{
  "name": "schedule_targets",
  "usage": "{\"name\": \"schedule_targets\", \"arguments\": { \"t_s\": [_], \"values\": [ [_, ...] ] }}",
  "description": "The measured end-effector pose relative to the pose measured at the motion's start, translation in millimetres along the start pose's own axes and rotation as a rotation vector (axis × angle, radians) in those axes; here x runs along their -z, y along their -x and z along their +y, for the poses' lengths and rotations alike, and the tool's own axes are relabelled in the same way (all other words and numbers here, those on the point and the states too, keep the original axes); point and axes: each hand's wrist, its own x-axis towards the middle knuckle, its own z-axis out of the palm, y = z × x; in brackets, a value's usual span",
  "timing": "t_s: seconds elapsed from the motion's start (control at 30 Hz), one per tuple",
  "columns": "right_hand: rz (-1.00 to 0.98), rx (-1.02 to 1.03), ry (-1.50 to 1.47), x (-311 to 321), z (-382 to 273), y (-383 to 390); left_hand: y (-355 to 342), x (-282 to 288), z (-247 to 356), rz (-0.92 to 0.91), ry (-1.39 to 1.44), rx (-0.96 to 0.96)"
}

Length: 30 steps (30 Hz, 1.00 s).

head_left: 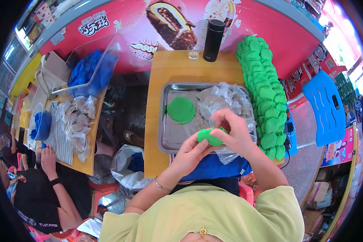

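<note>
My left hand [192,152] pinches a bent green sheet piece [206,137] between thumb and fingers, over the near edge of a metal tray [161,135]. My right hand [237,134] is closed at the piece's right end, its thumb on the green and its index finger curled above. What lies under the right fingers is partly hidden. Flat green round pieces [180,109] overlap in the tray's left half. Clear plastic bags [224,99] with greyish-brown contents crowd its right half and spill over the near right edge.
Rows of stacked green pieces [264,97] line the table's right side. A black flask [214,40] and a glass [193,52] stand at the back. Left are a white sack [129,169], a bin of blue pieces [88,68] and another person's hand [48,159]. A blue chair [324,109] stands right.
</note>
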Motion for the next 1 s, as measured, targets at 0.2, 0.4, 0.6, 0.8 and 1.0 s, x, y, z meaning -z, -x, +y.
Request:
{"name": "schedule_targets", "arguments": {
  "t_s": [0.2, 0.4, 0.6, 0.8, 1.0],
  "values": [
    [-0.129, 0.265, 0.367, 29, 0, 2, -5, -17, 1, -0.068, -0.054, 0.033],
    [0.143, 0.253, 0.481, 100, 11, -9, -7, -12, 10, -0.209, -0.336, -0.109],
    [0.435, 0.173, 0.535, 219, 45, -58, 7, 15, 15, 0.101, -0.53, -0.201],
    [0.357, 0.02, 0.56, 287, 90, -135, 17, 30, 7, 0.342, -0.629, -0.218],
    [0.434, 0.037, 0.655, 312, 132, -200, 19, 33, 3, 0.387, -0.624, -0.174]
  ]
}}
